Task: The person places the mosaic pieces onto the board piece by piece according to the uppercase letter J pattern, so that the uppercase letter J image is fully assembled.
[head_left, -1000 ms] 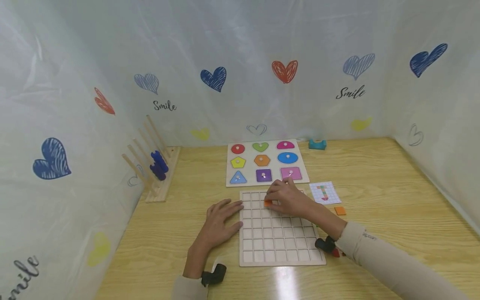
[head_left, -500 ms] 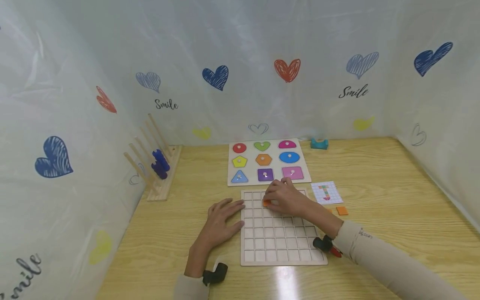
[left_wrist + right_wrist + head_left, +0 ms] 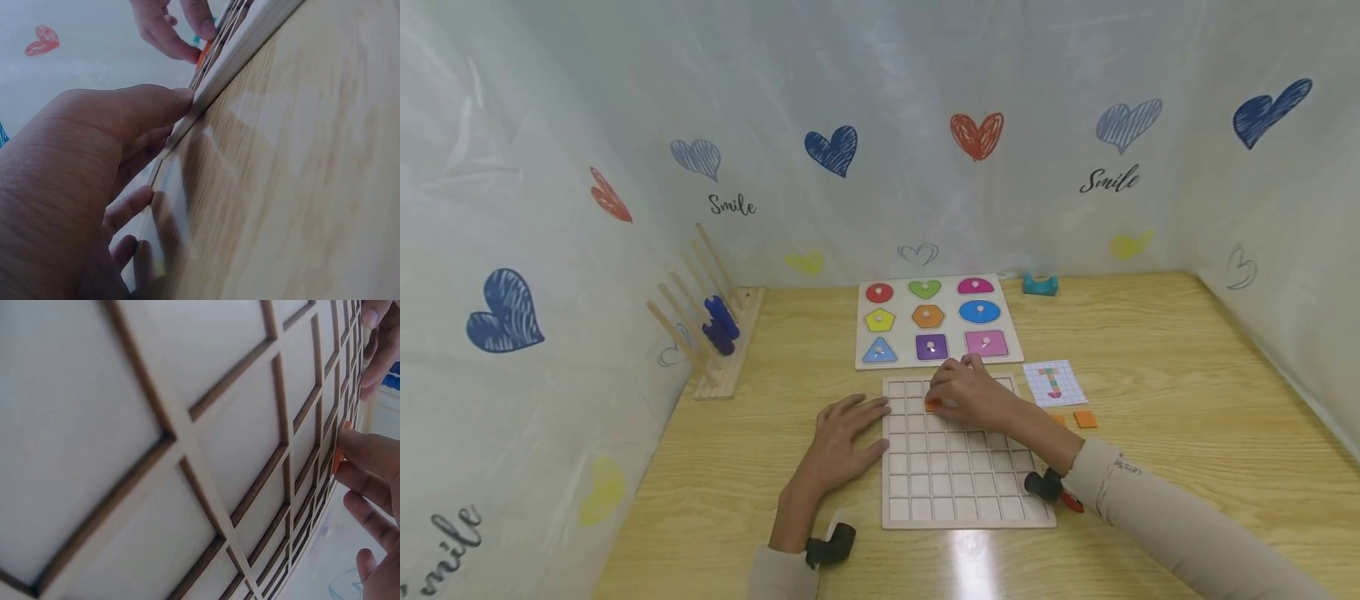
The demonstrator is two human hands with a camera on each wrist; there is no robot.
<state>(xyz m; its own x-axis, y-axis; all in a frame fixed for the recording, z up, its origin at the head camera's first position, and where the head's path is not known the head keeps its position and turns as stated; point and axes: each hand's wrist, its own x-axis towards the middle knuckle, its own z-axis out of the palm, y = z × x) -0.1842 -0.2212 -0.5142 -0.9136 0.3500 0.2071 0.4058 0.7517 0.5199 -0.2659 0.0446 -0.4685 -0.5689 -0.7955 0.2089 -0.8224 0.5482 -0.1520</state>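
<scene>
In the head view my right hand (image 3: 976, 397) is over the upper part of a wooden grid board (image 3: 962, 523). Its thumb and fingers pinch an orange square tile (image 3: 932, 405) right at one of the cells, and the fingers partly cover the tile. The right wrist view shows the tile (image 3: 341, 447) edge-on between thumb and finger, at the grid surface. My left hand (image 3: 842, 437) lies at the board's left side with fingers spread and relaxed. In the left wrist view its thumb touches the board's edge (image 3: 215, 81).
Two loose orange tiles (image 3: 1085, 419) lie right of the board, below a pattern card (image 3: 1078, 393). Behind stands a knobbed shape puzzle (image 3: 901, 302). A teal piece (image 3: 1040, 287) sits at the back. Left is a peg rack (image 3: 718, 389) with blue pieces (image 3: 719, 323). A red piece (image 3: 1072, 502) shows beside the right wrist.
My right hand has shifted slightly left, still pinching the orange tile at the board. A second loose orange tile now shows beside the forearm. The left hand stays in place.
</scene>
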